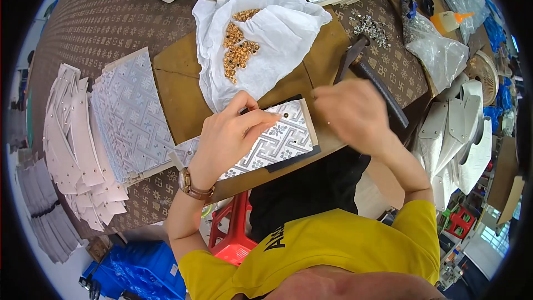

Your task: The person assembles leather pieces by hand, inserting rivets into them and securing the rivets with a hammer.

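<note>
My left hand [230, 136] rests on a patterned grey-white piece [277, 143], its thumb and index finger pressed together near a small dark hole or rivet. Whether something tiny is between those fingertips is hidden. Under the piece lies a black pad [294, 158] on a brown board [180, 86]. My right hand [355, 116] is blurred by motion, to the right of the piece, its fingers smeared. Just beyond it a hammer [380, 89] lies with its head toward the board. Gold-coloured rivets [239, 55] sit on white paper [283, 39] behind my left hand.
Stacks of patterned pieces [130, 111] and pale curved pieces [78, 144] stand at the left. Silver bits [371, 30], a plastic bag [438, 55] and an orange-and-white bottle [447, 21] are at the back right. A red stool [232, 233] stands below the table edge.
</note>
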The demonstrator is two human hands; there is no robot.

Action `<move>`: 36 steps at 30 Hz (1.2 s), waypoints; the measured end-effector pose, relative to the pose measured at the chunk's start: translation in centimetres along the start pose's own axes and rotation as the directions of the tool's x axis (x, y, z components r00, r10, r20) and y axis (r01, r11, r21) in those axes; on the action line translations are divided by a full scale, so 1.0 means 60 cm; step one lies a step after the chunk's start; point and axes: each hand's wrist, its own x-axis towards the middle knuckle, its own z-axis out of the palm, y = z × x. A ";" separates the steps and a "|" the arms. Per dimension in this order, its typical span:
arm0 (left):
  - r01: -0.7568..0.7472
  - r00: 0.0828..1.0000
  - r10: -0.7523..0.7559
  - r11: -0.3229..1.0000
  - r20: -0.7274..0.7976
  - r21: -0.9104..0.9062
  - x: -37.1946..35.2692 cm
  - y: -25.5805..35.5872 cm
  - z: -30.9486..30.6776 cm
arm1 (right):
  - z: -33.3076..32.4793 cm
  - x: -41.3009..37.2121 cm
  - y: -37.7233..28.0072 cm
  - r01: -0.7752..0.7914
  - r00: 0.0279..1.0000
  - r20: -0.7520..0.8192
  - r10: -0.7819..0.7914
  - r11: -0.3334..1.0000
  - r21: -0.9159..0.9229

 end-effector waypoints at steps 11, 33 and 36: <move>0.025 0.999 -0.026 0.999 -0.029 -0.028 0.005 -0.004 0.002 | -0.045 -0.046 0.058 -0.494 0.868 -0.085 0.489 0.832 -0.253; 0.050 0.897 -0.337 0.720 -0.286 -0.692 -0.022 -0.043 -0.091 | -0.025 -0.016 0.054 -0.473 0.881 -0.146 0.450 0.848 -0.238; -0.164 0.973 -0.108 0.296 -0.204 -0.941 -0.031 -0.070 -0.136 | 0.005 0.043 0.009 -0.312 0.946 -0.132 0.297 0.944 -0.107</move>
